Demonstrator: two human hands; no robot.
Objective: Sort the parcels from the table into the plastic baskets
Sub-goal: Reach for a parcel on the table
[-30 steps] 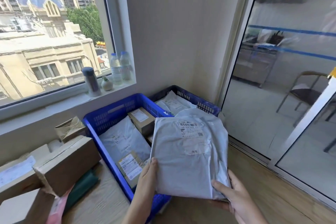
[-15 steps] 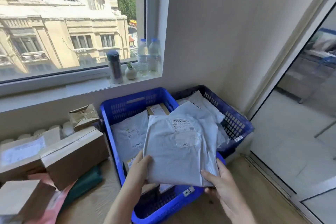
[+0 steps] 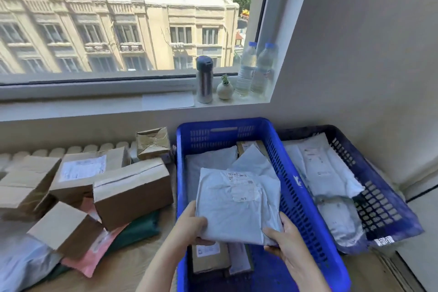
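I hold a grey mailer bag [image 3: 237, 204] with a white label over the bright blue basket [image 3: 298, 194]. My left hand [image 3: 192, 227] grips its near left corner and my right hand [image 3: 282, 242] grips its near right corner. Under it, inside that basket, lie another grey bag [image 3: 208, 161] and a cardboard box [image 3: 208, 258]. The dark blue basket [image 3: 384, 199] to the right holds several pale mailer bags [image 3: 324, 173]. On the table at left sit cardboard boxes [image 3: 132, 189], a pink bag [image 3: 94, 251] and a dark green bag [image 3: 139, 227].
A thermos [image 3: 204, 79], a small plant pot [image 3: 224, 89] and two water bottles [image 3: 254, 71] stand on the window sill behind the baskets. A small taped box [image 3: 152, 141] leans by the wall. A grey wall closes the right side.
The grey bag has come down and left, now low over the bright blue basket. The view has swung left and down, showing more of the table's boxes.
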